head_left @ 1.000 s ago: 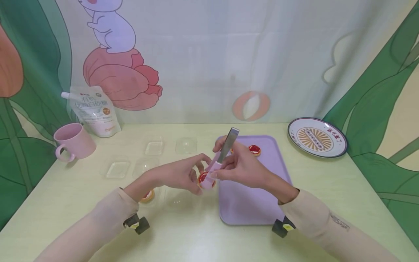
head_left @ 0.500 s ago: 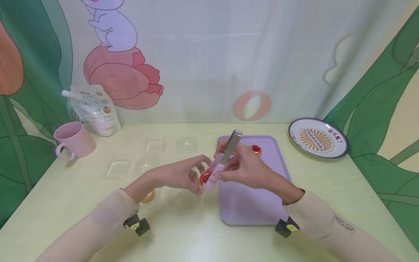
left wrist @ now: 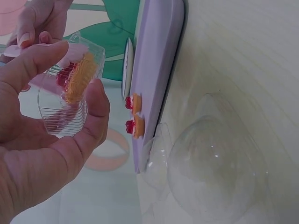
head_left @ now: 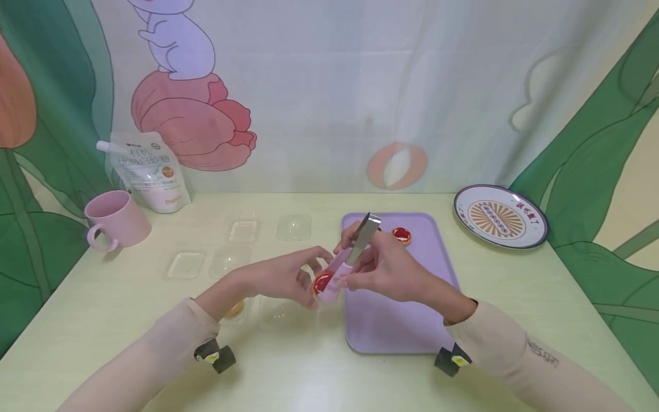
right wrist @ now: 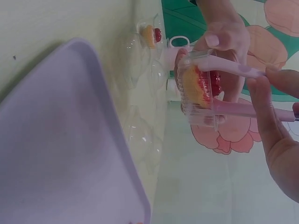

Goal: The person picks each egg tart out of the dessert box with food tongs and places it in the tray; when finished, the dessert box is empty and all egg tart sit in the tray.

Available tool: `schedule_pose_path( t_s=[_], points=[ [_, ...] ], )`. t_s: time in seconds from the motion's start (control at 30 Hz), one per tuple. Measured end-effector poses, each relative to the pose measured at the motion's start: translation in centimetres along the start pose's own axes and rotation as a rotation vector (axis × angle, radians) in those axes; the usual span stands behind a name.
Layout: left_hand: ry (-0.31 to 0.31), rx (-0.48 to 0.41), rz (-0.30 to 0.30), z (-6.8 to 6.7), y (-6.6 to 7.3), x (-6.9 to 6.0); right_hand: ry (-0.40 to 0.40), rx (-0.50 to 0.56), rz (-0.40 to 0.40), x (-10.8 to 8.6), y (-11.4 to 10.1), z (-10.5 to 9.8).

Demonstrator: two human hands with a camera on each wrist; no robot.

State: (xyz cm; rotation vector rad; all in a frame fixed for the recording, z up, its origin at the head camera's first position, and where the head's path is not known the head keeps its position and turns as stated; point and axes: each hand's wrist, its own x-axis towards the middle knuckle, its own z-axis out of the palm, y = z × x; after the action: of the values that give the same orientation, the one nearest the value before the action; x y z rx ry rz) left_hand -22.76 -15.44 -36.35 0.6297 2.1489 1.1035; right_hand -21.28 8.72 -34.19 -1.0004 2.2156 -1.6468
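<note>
My left hand [head_left: 285, 278] holds a small clear plastic container [left wrist: 63, 122] up off the table, thumb and fingers around its sides. Inside it sits a tart [right wrist: 196, 87] with a golden crust and red topping. Pink-tipped metal tongs [head_left: 364, 236] are pinched in my right hand [head_left: 385, 268], their pink arms reaching into the container on either side of the tart. Whether the tips still press on it I cannot tell. Two more tarts [left wrist: 135, 126] stand on the lilac tray [head_left: 399, 320], partly behind my right hand in the head view.
Several clear lids and containers [head_left: 185, 265] lie on the table at left, one with a tart [head_left: 235, 309] in it beneath my left wrist. A pink mug [head_left: 120, 220] and a white pouch [head_left: 154, 177] stand back left. A patterned plate [head_left: 500, 217] is back right.
The tongs have tilted, their metal bend dropping and shifting slightly right, and more of the tart's red top shows. My left hand and the container have stayed nearly in place.
</note>
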Motion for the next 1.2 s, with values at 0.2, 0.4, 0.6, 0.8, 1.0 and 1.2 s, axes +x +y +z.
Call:
schedule_pose_path(
  t_s=[0.2, 0.4, 0.6, 0.8, 1.0, 1.2],
  points=[
    [-0.023, 0.025, -0.014, -0.2, -0.5, -0.1, 0.045, 0.033, 0.007, 0.0, 0.2, 0.4],
    [-0.058, 0.050, 0.011, -0.2, -0.7, -0.2, 0.056, 0.023, 0.019, 0.1, 0.3, 0.7],
    [-0.028, -0.002, 0.012, -0.3, -1.0, -0.4, 0.025, -0.040, -0.011, 0.0, 0.1, 0.8],
    [-0.025, -0.118, 0.001, -0.5, -1.2, -0.3, -0.026, -0.109, -0.040, 0.1, -0.4, 0.4],
    [-0.030, -0.179, 0.006, -0.5, -0.7, -0.3, -0.072, -0.174, -0.078, 0.5, -1.0, 0.0],
    [-0.033, -0.170, 0.040, -0.4, -1.0, -0.3, -0.063, -0.196, -0.113, 0.5, -0.7, 0.2]
  ],
)
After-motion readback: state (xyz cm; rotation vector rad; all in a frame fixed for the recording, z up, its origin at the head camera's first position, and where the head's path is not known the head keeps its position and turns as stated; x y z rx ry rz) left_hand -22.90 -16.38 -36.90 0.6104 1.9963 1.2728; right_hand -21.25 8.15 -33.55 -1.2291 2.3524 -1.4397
